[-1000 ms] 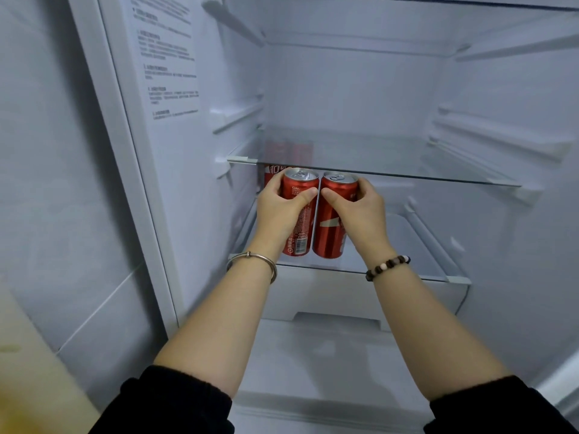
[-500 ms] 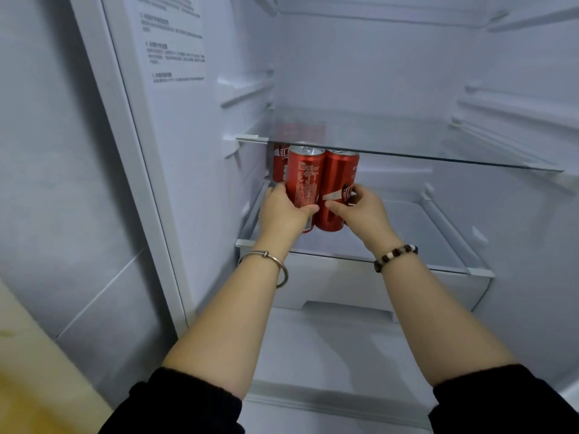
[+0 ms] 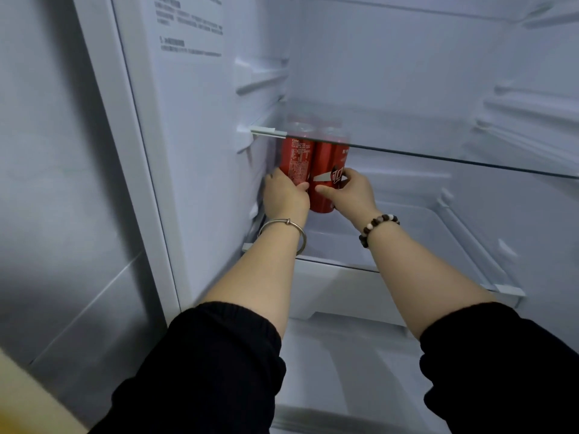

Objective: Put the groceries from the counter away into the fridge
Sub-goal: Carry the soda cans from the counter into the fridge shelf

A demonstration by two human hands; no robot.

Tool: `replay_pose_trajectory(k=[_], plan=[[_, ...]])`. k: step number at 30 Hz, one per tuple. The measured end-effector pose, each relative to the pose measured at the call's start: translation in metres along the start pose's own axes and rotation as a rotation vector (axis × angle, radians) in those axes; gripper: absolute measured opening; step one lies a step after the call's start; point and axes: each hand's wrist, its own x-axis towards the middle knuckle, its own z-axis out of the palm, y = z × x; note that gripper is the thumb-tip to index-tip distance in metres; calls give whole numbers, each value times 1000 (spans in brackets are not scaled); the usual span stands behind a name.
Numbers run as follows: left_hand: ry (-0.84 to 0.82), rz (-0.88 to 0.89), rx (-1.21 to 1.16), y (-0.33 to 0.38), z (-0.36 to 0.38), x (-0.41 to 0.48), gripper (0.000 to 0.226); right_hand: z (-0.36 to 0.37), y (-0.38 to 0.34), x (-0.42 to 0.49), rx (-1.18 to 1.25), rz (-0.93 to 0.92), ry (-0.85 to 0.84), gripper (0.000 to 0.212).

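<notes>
View from a head-worn camera, looking down and forward into an open white fridge (image 3: 407, 57). Two bare forearms reached in from the bottom of the frame, each coming out of a black sleeve (image 3: 219, 355).

Just left of the frame's centre, two red drink cans stood upright side by side, touching each other, in the left part of the compartment between two glass shelves. The left can (image 3: 296, 161) showed small printed text on its face; the right can (image 3: 329, 164) showed a white and black logo. Their tops sat behind the front edge of the upper glass shelf (image 3: 454, 159) and appeared only dimly through the glass. Their bases were low over the lower glass shelf (image 3: 407, 227); whether they rested on it could not be told.

The left hand (image 3: 283, 195) gripped the lower part of the left can, thumb laid across its front and fingers curled round the far side, close to the fridge's left inner wall. A silver bangle (image 3: 288, 228) circled that wrist. The right hand (image 3: 351, 192) gripped the lower part of the right can, thumb on the front and fingers wrapped round the right side. A bracelet of dark and pale beads (image 3: 377, 228) circled that wrist.

Below the lower shelf ran a white drawer front (image 3: 329, 286). In the upper left of the frame, a label of small printed text (image 3: 188, 26) sat on the inner wall. Further left was a grey tiled wall (image 3: 62, 183), and a pale yellow surface (image 3: 25, 402) filled the bottom left corner.
</notes>
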Motion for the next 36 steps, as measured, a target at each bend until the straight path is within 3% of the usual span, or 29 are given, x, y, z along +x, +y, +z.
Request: replay_pose_trajectory(k=[14, 32, 36], plan=[[53, -30, -95, -3, 22, 33, 40, 17, 10, 32, 19, 20, 63, 58], [74, -2, -19, -6, 33, 47, 38, 19, 10, 43, 18, 3, 38, 49], [0, -96, -7, 3, 27, 48, 43, 19, 6, 41, -20, 5, 26, 52]])
